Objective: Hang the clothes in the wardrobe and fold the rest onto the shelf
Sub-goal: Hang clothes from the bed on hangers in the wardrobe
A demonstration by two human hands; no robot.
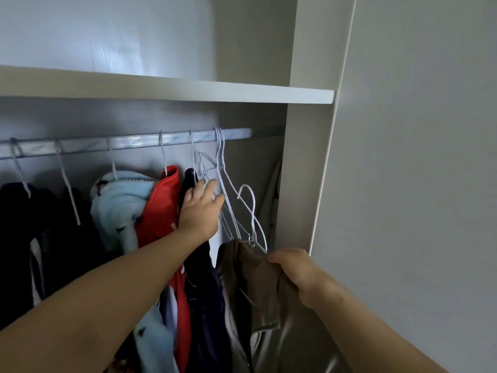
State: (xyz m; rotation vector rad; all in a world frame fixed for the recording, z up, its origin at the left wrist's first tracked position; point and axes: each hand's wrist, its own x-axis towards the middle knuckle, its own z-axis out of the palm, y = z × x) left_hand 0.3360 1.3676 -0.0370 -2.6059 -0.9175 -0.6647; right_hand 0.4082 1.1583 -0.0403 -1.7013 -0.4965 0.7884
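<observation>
Nearest, an olive-brown fabric garment is gripped at its shoulder by the right hand, fingers curled round the cloth, well below the right end of the silver metal hanging rail. A white wire hanger is set in the garment's neck. Its hook stands free under the rail and is not hooked on.

Further in, the left hand is held open just under the rail, fingers straight and spread. The fingertips are laid against a bunch of empty white wire hangers hung near the rail's right end. The thumb side is pressed to a dark navy garment hung just left of that bunch.

Along the rail to the left, more clothes are hung on white hangers:
- a red garment w/ white marks, beside the navy one;
- a pale blue fleecy garment, next along;
- two black garments, at the far left.

Above the rail, a white board shelf is fixed across the wardrobe. At the rail's right end, a white side panel is seen, approx upright.
</observation>
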